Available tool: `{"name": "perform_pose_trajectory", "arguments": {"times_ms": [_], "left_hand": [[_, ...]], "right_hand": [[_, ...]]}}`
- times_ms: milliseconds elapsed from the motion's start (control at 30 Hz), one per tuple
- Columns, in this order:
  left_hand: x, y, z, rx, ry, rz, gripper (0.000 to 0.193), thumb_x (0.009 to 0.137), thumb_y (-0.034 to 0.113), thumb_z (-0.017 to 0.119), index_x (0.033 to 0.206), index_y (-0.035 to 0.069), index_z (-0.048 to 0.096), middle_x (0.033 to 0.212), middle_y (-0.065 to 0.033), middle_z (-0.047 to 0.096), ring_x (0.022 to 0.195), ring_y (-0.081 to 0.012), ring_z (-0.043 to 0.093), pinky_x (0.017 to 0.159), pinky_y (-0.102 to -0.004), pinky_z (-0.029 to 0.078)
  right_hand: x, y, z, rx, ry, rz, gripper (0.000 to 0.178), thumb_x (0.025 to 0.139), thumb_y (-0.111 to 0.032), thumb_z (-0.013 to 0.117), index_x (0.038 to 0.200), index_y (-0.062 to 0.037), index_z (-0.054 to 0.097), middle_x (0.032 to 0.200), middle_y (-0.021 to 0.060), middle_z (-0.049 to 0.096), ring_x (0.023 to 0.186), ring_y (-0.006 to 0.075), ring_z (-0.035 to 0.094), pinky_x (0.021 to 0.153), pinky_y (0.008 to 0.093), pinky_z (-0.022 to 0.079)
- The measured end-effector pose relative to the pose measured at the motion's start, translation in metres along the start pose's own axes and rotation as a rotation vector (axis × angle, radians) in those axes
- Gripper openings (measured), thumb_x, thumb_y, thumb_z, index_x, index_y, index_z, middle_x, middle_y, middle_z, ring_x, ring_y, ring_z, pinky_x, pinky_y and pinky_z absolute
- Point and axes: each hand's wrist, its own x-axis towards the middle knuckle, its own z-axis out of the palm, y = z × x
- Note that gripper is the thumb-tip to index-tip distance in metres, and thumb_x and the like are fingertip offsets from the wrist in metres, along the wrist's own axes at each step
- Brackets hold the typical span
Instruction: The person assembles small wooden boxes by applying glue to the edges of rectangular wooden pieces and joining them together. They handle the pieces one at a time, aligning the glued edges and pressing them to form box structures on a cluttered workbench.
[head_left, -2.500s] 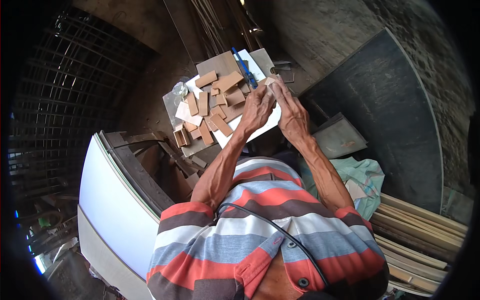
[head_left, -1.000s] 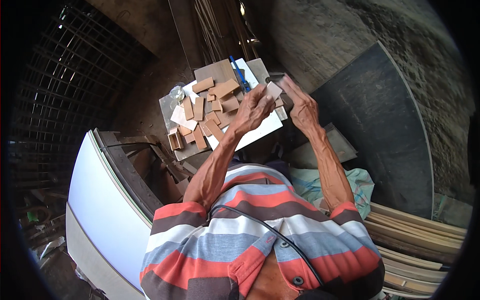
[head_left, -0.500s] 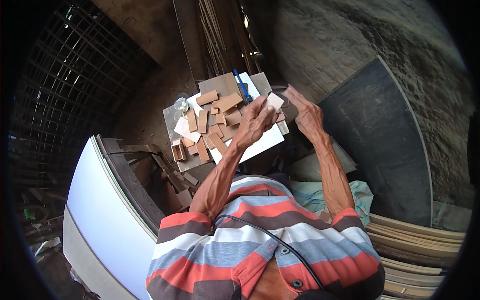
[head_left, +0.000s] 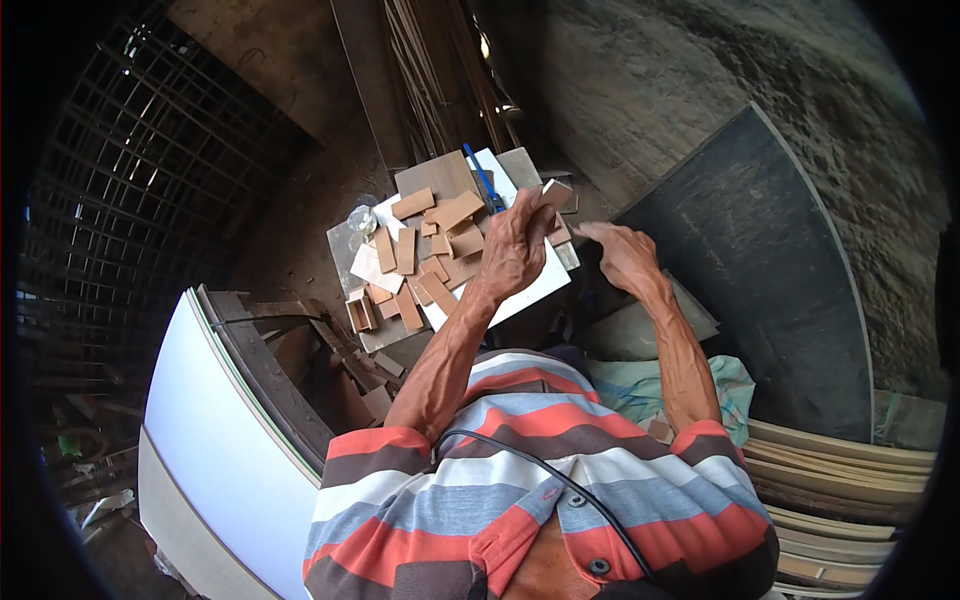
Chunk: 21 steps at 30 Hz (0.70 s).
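My left hand (head_left: 514,252) is closed round a small rectangular wood piece (head_left: 556,192) with a pale face, held up over the far right of the worktable. To its right, my right hand (head_left: 630,257) is apart from the piece, fingers curled and pointing left; whatever they may hold is hidden. Loose brown wood pieces (head_left: 437,291) lie in a pile left of my left hand. At the pile's near left stands a small open wooden box (head_left: 360,313). Beyond my left hand lies a long thin blue tool (head_left: 478,172).
A white board (head_left: 530,287) lies on the low worktable, with crumpled clear plastic (head_left: 363,217) at its left. A large dark panel (head_left: 760,270) leans at the right. White sheets (head_left: 225,430) stand at my left, wood strips (head_left: 840,475) at lower right.
The wood piece in my left hand has tilted, its pale face turned from flat view. My right hand has drawn back and lower, its fingers more curled.
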Motion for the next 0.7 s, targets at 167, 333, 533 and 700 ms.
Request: {"name": "perform_pose_trajectory", "arguments": {"times_ms": [167,333,533,700], "left_hand": [[0.006,-0.018,0.001,-0.02,-0.041,-0.052,0.02,0.095,0.001,0.048,0.114,0.005,0.046,0.074,-0.0087,0.057,0.062,-0.0203,0.057,0.061,-0.0331,0.049],[0.004,-0.022,0.001,0.131,-0.091,-0.092,0.015,0.096,0.005,0.049,0.11,0.004,0.054,0.079,-0.0107,0.054,0.068,-0.023,0.055,0.063,-0.0369,0.046],[0.006,-0.023,-0.001,0.274,-0.082,0.083,0.021,0.09,0.0,0.054,0.111,0.002,0.056,0.079,-0.0144,0.051,0.07,-0.0316,0.054,0.064,-0.0399,0.044],[0.01,-0.018,-0.017,0.362,-0.073,0.233,0.032,0.08,-0.007,0.057,0.111,0.0,0.055,0.087,-0.0166,0.053,0.078,-0.0355,0.055,0.067,-0.0431,0.045]], "right_hand": [[-0.009,0.001,-0.005,0.553,0.512,-0.096,0.059,0.08,0.012,0.033,0.136,-0.0005,0.048,0.136,0.0146,0.054,0.126,0.0303,0.051,0.107,0.0366,0.039],[-0.013,-0.023,-0.013,0.744,0.558,-0.158,0.056,0.088,0.001,0.033,0.141,-0.0078,0.045,0.139,0.0073,0.053,0.111,0.0171,0.058,0.075,0.0289,0.054],[-0.013,-0.043,-0.018,0.651,0.633,-0.249,0.063,0.079,0.012,0.036,0.139,-0.003,0.044,0.137,0.0143,0.054,0.125,0.0335,0.052,0.106,0.0382,0.04],[-0.002,0.007,0.032,0.33,0.401,-0.184,0.062,0.079,0.011,0.039,0.137,-0.0072,0.05,0.135,0.0143,0.054,0.121,0.034,0.054,0.102,0.0385,0.045]]}}
